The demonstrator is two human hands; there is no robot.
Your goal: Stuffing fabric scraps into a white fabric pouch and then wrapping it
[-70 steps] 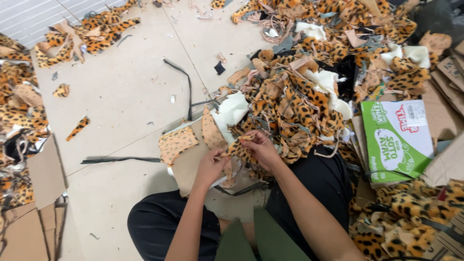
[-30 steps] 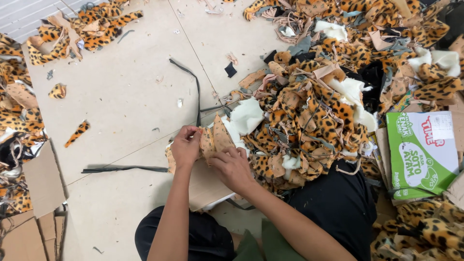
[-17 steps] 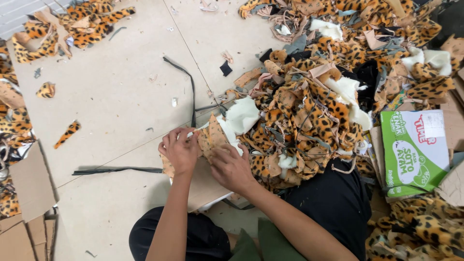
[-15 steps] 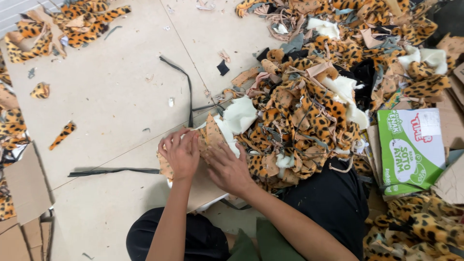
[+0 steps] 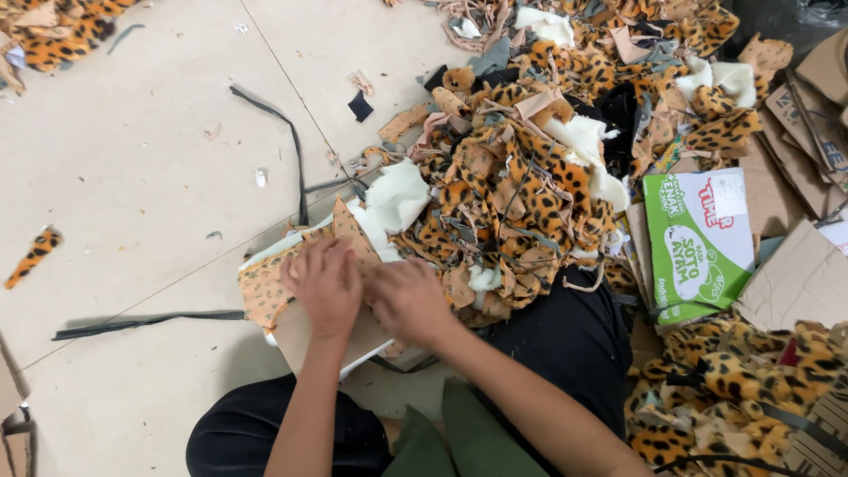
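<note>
I sit on the floor with a pale board (image 5: 305,340) in front of my knees. A tan spotted fabric piece (image 5: 263,284) lies on it, one pointed corner (image 5: 343,228) sticking up behind my fingers. My left hand (image 5: 324,287) lies on top of the fabric with its fingers spread over it. My right hand (image 5: 405,300) is right beside it, fingers curled on the fabric's right edge. The part of the fabric under both hands is hidden.
A big heap of leopard-print scraps (image 5: 517,185) with white foam (image 5: 399,194) rises just right of the hands. A green carton (image 5: 698,243) and cardboard pieces (image 5: 799,283) lie further right. Black strips (image 5: 150,322) (image 5: 287,141) lie on the pale floor (image 5: 132,177).
Both hands held the fabric piece up a second ago; now they have brought it down flat onto the board. They sit closer together.
</note>
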